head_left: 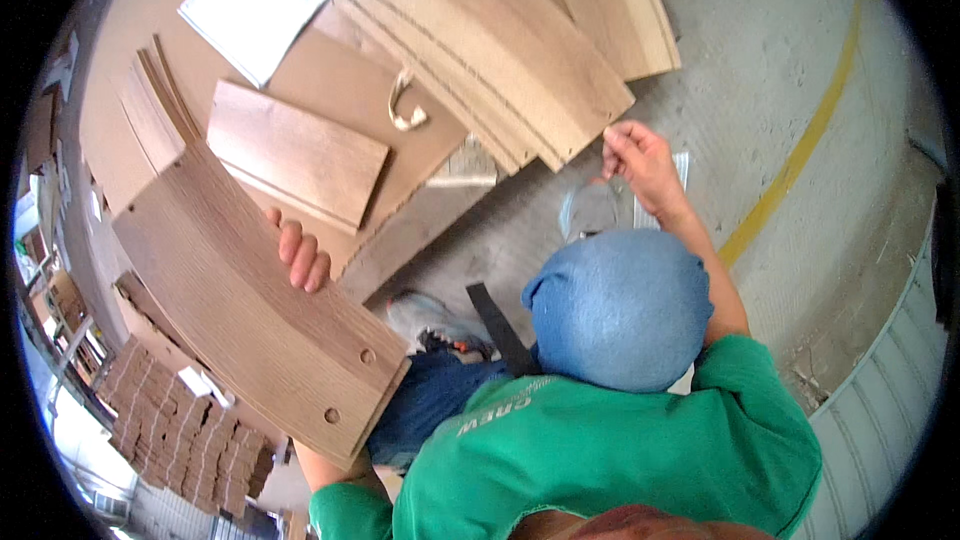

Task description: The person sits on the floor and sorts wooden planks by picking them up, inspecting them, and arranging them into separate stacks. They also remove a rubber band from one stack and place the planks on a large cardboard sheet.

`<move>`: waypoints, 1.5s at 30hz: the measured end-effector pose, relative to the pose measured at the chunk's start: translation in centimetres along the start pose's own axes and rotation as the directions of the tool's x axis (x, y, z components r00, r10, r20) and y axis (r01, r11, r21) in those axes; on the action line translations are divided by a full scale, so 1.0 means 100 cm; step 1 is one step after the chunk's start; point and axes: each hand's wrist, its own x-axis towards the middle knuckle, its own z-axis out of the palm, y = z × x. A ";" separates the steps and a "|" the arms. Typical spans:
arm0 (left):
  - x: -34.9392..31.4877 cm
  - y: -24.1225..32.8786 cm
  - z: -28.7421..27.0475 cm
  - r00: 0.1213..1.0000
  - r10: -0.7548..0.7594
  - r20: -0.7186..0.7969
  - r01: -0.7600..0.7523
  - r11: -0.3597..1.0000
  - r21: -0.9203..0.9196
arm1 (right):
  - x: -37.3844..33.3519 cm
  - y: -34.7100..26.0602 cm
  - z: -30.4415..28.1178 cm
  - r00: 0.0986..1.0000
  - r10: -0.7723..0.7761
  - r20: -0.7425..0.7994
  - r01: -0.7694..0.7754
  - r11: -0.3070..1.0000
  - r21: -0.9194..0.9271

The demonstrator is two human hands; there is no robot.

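Observation:
My left hand (300, 252) grips the edge of a long wood-grain panel (245, 270), held tilted at the left, with two round holes near its lower end. The panel hides part of the hand. My right hand (645, 162) is closed in a pinch at the near edge of a wide wood-grain board (490, 35). Whatever lies between its fingertips is too small to make out. That board has dark grooves along one side and overlaps other boards. A shorter wood-grain board (295, 152) lies between the two hands, on brown cardboard (410, 170).
White printed sheets (265, 5) and a curled pale strip (402, 105) lie on the cardboard. More boards (615, 5) extend at the far right. A rounded blue cloth shape (620, 310) is below my right hand. Stacked brown cardboard (185, 430) stands lower left. A yellow line (800, 150) crosses the concrete floor.

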 end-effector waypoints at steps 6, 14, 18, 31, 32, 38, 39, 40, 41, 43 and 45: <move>-0.004 -0.005 0.004 0.997 0.058 -0.056 -0.058 0.998 0.000 | 0.003 -0.013 0.012 0.982 -0.043 -0.182 0.054 0.997 0.054; -0.002 -0.004 0.004 0.996 0.056 -0.063 -0.057 0.998 -0.018 | 0.012 -0.022 0.013 0.980 -0.072 -0.187 0.088 0.993 0.080; -0.003 -0.009 0.016 0.978 0.157 -0.137 -0.158 0.987 0.004 | 0.000 -0.036 0.017 0.985 -0.138 -0.106 0.141 0.990 0.022; -0.001 -0.010 0.037 0.930 0.209 -0.303 -0.205 0.978 0.044 | -0.043 -0.097 0.042 0.432 -0.833 0.345 0.726 0.094 -0.682; -0.003 -0.010 0.034 0.939 0.215 -0.267 -0.212 0.976 0.042 | -0.041 -0.090 0.041 0.433 -0.808 0.400 0.714 0.036 -0.699; -0.004 0.002 0.002 0.996 0.049 -0.069 -0.050 0.999 -0.002 | -0.015 -0.020 0.025 0.473 -0.748 0.465 0.624 -0.088 -0.777; -0.004 0.000 0.005 0.994 0.059 -0.097 -0.060 0.998 -0.005 | -0.013 -0.015 0.022 0.485 -0.747 0.455 0.611 -0.084 -0.788; -0.004 -0.002 0.008 0.989 0.073 -0.127 -0.074 0.997 -0.002 | -0.012 -0.011 0.018 0.492 -0.746 0.449 0.603 -0.080 -0.794; -0.003 -0.003 0.006 0.994 0.057 -0.098 -0.059 0.998 -0.010 | -0.012 -0.008 0.012 0.500 -0.744 0.442 0.595 -0.076 -0.800; -0.001 0.000 0.002 0.998 0.044 -0.037 -0.044 0.999 -0.011 | -0.011 -0.005 -0.001 0.530 -0.808 0.257 0.508 0.061 -0.859; -0.001 -0.001 -0.004 0.999 0.052 -0.003 -0.052 0.999 -0.012 | -0.009 -0.005 -0.018 0.507 -0.861 0.044 0.438 0.213 -0.874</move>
